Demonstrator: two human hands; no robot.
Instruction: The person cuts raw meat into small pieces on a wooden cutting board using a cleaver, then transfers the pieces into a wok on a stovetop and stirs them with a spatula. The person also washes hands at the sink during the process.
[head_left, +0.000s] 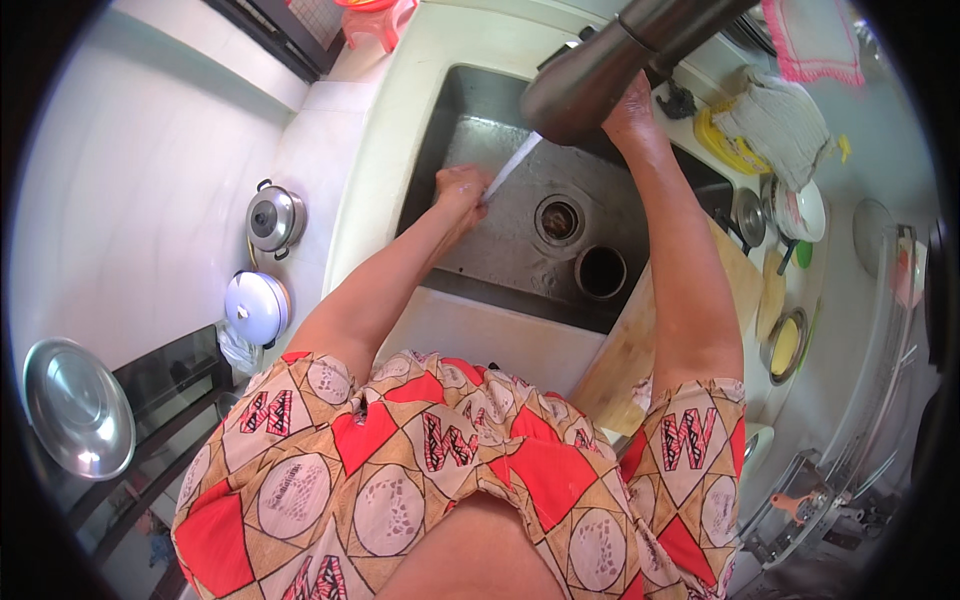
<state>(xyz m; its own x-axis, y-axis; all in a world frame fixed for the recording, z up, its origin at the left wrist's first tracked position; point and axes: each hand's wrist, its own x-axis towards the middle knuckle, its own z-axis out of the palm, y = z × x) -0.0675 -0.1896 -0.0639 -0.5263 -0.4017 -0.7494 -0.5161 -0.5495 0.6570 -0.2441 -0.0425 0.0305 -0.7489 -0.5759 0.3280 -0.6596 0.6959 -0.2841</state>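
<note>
A stream of running water (514, 165) falls slantwise into the stainless steel sink (510, 259). My left hand (463, 193) is at the stream's lower end, over the basin, with its fingers curled; whether it holds anything is hidden. Close to the camera looms a dark brown faucet (585, 82). Just behind it, my right hand (634, 109) is partly covered, so its fingers and anything it grips cannot be seen. Below the hands are the round drain (559, 220) with something brown in it and a round, dark-mouthed cup-like container (600, 271).
A wooden cutting board (619, 360) overlaps the sink's right corner. Along the right counter are a yellow container (724, 142) under a grey cloth (780, 120), a white bowl (806, 214) and a metal bowl (785, 346) with yellow contents. At left stands a lidded steel pot (275, 217).
</note>
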